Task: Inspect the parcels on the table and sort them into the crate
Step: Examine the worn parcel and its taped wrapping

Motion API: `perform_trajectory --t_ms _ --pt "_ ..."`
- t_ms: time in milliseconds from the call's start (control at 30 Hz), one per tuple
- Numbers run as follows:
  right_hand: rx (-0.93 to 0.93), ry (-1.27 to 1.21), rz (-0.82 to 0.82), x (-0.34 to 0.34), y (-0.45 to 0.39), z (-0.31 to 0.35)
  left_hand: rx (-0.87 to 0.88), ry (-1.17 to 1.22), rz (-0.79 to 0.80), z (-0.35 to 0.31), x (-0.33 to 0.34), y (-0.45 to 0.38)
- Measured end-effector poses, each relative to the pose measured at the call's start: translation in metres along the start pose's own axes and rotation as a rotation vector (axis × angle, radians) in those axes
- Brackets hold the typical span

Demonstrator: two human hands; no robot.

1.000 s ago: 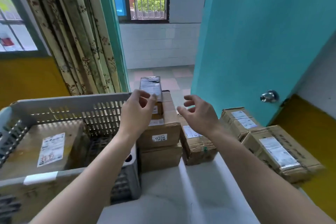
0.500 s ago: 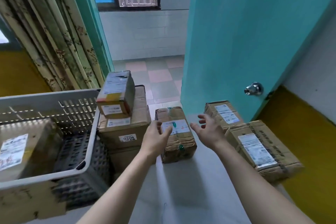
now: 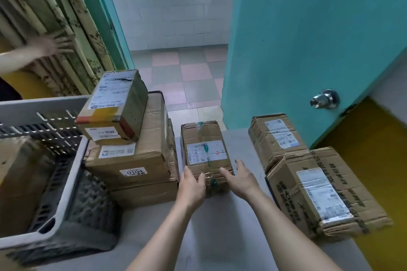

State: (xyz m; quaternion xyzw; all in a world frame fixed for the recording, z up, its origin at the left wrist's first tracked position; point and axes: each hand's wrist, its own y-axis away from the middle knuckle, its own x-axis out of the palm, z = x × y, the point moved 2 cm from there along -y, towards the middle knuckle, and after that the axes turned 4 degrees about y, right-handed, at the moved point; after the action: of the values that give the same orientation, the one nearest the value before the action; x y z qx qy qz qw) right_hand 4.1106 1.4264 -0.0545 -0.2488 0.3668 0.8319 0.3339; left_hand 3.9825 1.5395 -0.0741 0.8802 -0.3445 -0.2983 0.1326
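A small brown parcel [image 3: 206,149] with a white label and green-marked tape lies on the grey table [image 3: 220,237] in the middle. My left hand [image 3: 191,187] and my right hand [image 3: 239,179] rest on its near end, fingers spread over the near top edge. At the left stands a grey slatted crate [image 3: 66,182] with one brown parcel [image 3: 19,182] inside. Beside the crate is a stack: a small taped parcel [image 3: 114,105] on top, the parcel marked 0104 [image 3: 136,156] below it, and a third parcel underneath.
Two more labelled parcels [image 3: 275,138] [image 3: 323,193] lie at the right table edge. A teal door [image 3: 308,39] with a metal knob [image 3: 323,99] stands behind them. Another person's hand [image 3: 55,45] is at the curtain, far left.
My left hand has let go of the small taped parcel, now on top of the stack. Both hands came down onto the middle parcel. The view shifted right.
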Motion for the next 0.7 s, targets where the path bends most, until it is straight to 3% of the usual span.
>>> perform_trajectory --t_ms 267,600,700 --pt "0.044 -0.080 0.105 0.022 -0.027 -0.020 -0.147 0.093 -0.026 0.024 0.020 -0.024" --pt "0.014 -0.169 -0.009 0.003 -0.026 -0.033 -0.049 0.113 0.016 0.005 0.014 -0.016" --pt "-0.018 -0.310 -0.012 -0.009 -0.018 -0.035 0.001 0.172 0.021 -0.009 0.007 -0.003"
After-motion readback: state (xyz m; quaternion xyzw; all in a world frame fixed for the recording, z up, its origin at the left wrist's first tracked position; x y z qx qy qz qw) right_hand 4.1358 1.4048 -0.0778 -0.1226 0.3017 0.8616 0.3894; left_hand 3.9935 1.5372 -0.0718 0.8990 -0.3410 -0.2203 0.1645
